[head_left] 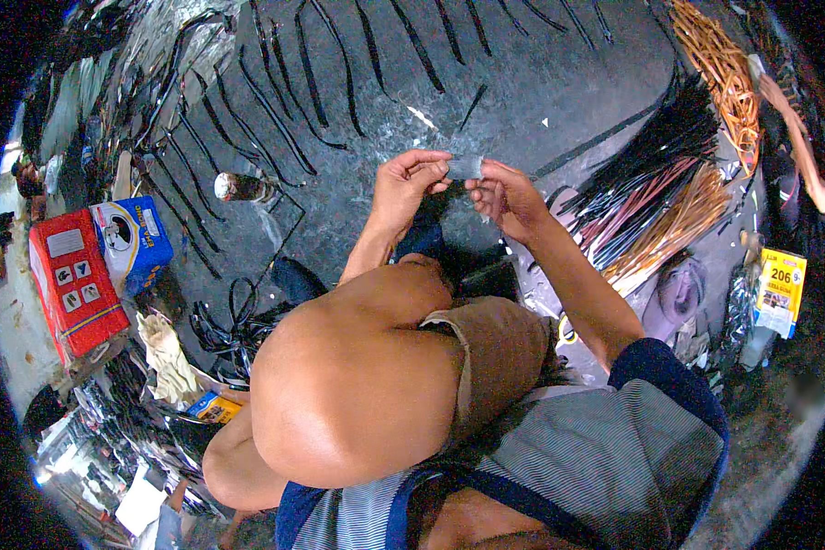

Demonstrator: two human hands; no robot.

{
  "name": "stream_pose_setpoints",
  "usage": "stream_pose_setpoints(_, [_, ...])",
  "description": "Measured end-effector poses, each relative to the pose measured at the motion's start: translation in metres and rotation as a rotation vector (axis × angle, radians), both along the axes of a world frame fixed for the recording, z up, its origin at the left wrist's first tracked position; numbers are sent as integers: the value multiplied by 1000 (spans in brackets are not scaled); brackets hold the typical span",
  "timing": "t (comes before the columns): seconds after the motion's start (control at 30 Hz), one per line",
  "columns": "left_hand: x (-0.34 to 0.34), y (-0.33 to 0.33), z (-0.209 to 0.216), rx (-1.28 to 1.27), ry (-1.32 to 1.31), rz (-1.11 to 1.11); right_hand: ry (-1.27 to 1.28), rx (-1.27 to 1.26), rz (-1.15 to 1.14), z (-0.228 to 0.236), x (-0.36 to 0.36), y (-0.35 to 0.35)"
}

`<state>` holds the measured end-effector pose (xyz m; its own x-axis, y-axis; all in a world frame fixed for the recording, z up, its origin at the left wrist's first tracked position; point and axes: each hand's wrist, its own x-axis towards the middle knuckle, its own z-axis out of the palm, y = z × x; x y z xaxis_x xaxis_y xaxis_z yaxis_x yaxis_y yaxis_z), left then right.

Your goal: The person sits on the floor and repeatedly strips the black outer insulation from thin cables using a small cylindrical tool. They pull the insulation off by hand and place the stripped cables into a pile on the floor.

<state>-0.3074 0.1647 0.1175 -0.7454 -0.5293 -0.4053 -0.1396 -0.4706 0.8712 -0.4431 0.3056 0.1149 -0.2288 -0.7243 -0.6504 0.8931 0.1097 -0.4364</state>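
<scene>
Above the floor, in front of my raised bare knee, a small flat grey piece is stretched between my two hands. It looks thin and slightly see-through, but its exact kind does not show. My left hand pinches its left end between thumb and fingers. At its right end, my right hand has a similar pinch, with the other fingers curled below. Beyond the hands, long thin black strips lie spaced out in a row on the dark grey floor. One short black piece lies apart from them.
A can stands left of my hands. Farther left are a blue box and a red box. Bundled black strips and brown strips lie right, near a yellow packet. A black coil sits by my knee.
</scene>
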Motion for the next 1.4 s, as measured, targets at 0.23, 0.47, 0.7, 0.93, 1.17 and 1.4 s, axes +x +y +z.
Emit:
stream_pose_setpoints(0.23, [-5,5,12,-518,-201,78,749,192,174,-12,-2,-7])
stream_pose_setpoints(0.47, [9,5,-5,-338,-159,26,1148,63,205,-23,16,-26])
stream_pose_setpoints(0.7, [6,7,-34,-530,-377,113,1695,94,525,9,27,-31])
stream_pose_setpoints(0.93, [8,18,-41,-461,-242,240,1855,-76,634,5,34,-30])
stream_pose_setpoints(1.17, [21,15,-31,-472,-23,282,373,-159,577,-16,36,-40])
stream_pose_setpoints(1.4, [22,8,-40,-762,-284,46,1872,161,808,-54,57,-33])
